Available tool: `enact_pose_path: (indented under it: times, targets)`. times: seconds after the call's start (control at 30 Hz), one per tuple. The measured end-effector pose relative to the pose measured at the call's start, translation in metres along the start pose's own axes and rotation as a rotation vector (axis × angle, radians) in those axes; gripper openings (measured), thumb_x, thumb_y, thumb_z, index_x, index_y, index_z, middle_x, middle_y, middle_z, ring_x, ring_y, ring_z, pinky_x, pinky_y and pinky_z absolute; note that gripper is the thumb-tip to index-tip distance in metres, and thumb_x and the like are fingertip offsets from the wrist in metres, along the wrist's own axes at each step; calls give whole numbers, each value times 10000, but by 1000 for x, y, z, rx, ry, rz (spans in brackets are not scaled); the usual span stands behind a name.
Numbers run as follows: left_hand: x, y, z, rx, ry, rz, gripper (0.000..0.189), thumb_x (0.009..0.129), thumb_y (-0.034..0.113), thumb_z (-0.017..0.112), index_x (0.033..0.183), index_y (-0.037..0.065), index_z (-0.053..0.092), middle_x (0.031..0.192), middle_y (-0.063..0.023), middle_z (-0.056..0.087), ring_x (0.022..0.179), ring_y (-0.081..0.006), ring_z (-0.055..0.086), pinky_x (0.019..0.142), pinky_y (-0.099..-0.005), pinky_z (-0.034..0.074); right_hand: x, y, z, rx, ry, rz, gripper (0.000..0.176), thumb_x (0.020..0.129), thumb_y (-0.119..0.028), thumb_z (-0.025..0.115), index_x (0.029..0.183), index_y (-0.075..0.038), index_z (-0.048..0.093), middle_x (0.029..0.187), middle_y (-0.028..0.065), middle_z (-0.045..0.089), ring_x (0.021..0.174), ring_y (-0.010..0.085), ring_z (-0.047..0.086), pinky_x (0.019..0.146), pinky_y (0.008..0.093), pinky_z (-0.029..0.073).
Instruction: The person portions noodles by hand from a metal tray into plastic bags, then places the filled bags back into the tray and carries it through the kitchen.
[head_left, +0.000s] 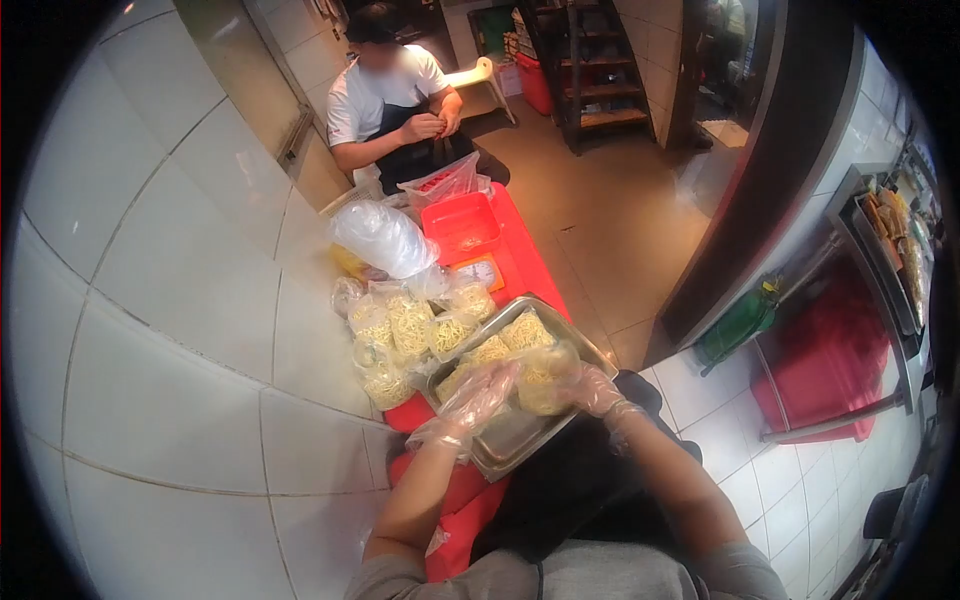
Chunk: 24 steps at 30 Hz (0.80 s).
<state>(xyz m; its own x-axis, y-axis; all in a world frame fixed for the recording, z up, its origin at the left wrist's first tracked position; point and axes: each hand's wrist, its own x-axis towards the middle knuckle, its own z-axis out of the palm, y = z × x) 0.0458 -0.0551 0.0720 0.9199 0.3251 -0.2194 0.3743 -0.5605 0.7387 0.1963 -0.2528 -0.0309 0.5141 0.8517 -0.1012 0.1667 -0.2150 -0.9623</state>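
Note:
A clear plastic bag of noodles [545,388] is held over the metal tray [500,455], its upper part blurred. My left hand [483,396], in a clear plastic glove, has its fingers against the bag's left side. On the other side my right hand [598,392], gloved too, is closed on the bag's edge. Loose nests of pale noodles [526,330] lie in the far part of the tray. Left of the tray, several filled noodle bags [408,325] are piled together.
Beyond the bags are an orange scale [480,272], a red basket [461,222] and a bundle of clear plastic bags [382,238] on the red table [530,260]. A co-worker [390,100] sits at the far end. A tiled wall [180,330] borders the left.

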Motion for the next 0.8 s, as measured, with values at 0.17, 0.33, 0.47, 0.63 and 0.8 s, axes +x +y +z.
enact_pose_path:
  times: [0.17, 0.33, 0.47, 0.63, 0.8]
  targets:
    - [13, -59, 40, 330, 220, 395, 708, 835, 436, 696, 1371, 54, 435, 1286, -172, 524, 1247, -341, 445, 1053, -435, 354, 11, 14, 4, 73, 94, 16, 190, 870, -193, 703, 975, -35, 719, 910, 117, 687, 846, 201, 621, 807, 338, 489]
    - [63, -67, 45, -308, 51, 417, 425, 850, 256, 702, 1198, 26, 620, 1205, -138, 620, 1132, -257, 569, 992, -382, 438, 28, -30, -15, -148, 80, -50, 141, 871, -127, 676, 972, -35, 715, 907, 97, 694, 816, 203, 640, 775, 338, 510]
    - [58, -9, -5, -353, 235, 474, 216, 910, 158, 634, 1033, -7, 701, 981, -116, 710, 909, -186, 665, 837, -317, 523, 45, -96, -27, 187, 155, -220, 124, 859, -55, 651, 962, -40, 719, 925, 89, 702, 851, 199, 656, 792, 319, 514]
    - [50, -23, -9, -333, 294, 281, 225, 943, 168, 581, 1037, 8, 709, 961, -92, 720, 871, -167, 650, 804, -309, 506, 49, -108, -11, 27, 148, -156, 193, 837, 14, 614, 990, -48, 713, 936, 86, 712, 899, 187, 666, 803, 321, 513]
    - [72, -97, 48, -446, 369, 51, 289, 988, 242, 521, 990, -20, 644, 732, -98, 658, 673, -134, 644, 608, -302, 534, 77, -25, 11, -381, 102, -80, 195, 893, -182, 564, 892, -40, 698, 869, 153, 702, 870, 310, 674, 799, 416, 510]
